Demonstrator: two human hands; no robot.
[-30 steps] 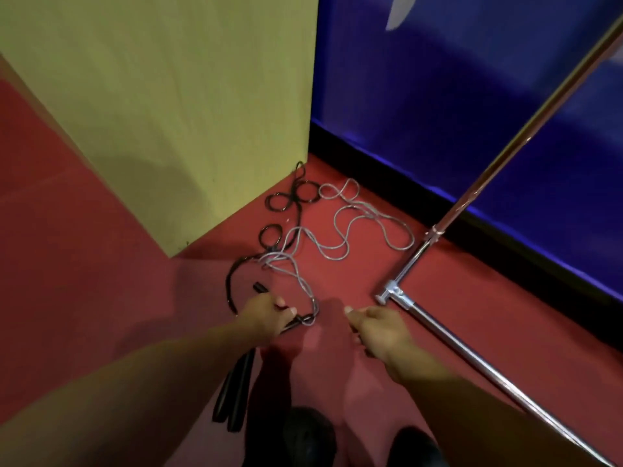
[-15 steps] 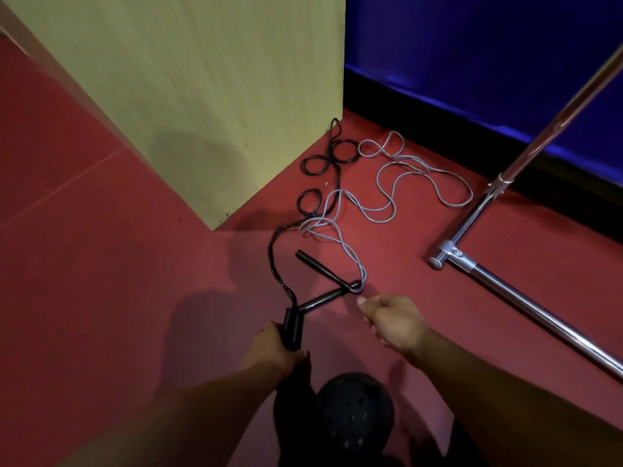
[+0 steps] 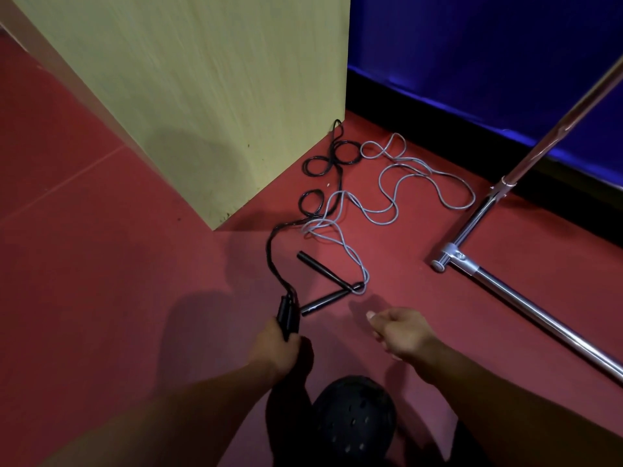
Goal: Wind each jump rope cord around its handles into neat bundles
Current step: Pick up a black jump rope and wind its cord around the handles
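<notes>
Two jump ropes lie tangled on the red floor. My left hand (image 3: 277,348) grips the pair of black handles (image 3: 287,315) of the black rope, held side by side; its black cord (image 3: 274,251) runs up and away in loops toward the yellow block's corner. The grey cord (image 3: 387,197) sprawls in loose loops to the right and ends at two thin black handles (image 3: 328,286) lying in a V on the floor, just ahead of my hands. My right hand (image 3: 401,332) hovers a little right of those handles, fingers curled, holding nothing.
A big yellow-green block (image 3: 202,96) stands at the back left. A blue wall with a black base (image 3: 472,62) closes the back right. A chrome stand's tubes and joint (image 3: 455,257) lie on the floor at right. My dark shoe (image 3: 354,419) is below the hands.
My left hand left the thin handles on the floor and picked up the black rope's two handles, pulling them toward me. My right hand drew back slightly.
</notes>
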